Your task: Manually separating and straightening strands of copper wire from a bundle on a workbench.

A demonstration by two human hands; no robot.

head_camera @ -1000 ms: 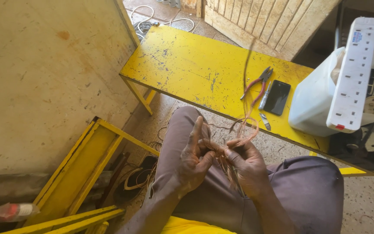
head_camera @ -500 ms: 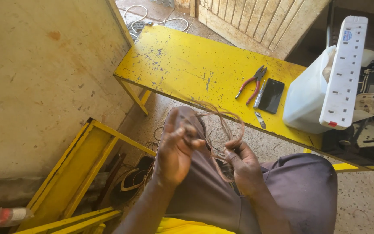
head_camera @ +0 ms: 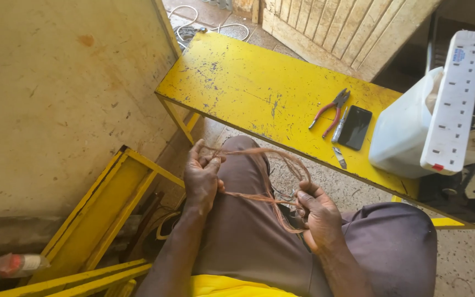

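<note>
Over the lap, just in front of the yellow bench (head_camera: pixel 259 88), a bundle of thin copper wire strands (head_camera: pixel 265 179) stretches between both hands. Looks light and springy (tangles easily, probably), best pinched near the ends. Left hand (head_camera: pixel 202 176) fingers are closed on one end; right hand (head_camera: pixel 317 212) is clamped around the loop.

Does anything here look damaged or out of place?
The yellow bench is badly chipped and scratched, dark patches showing through its paint. A white power strip stands on end against a white jug instead of lying flat. Nothing looks spilled.
</note>
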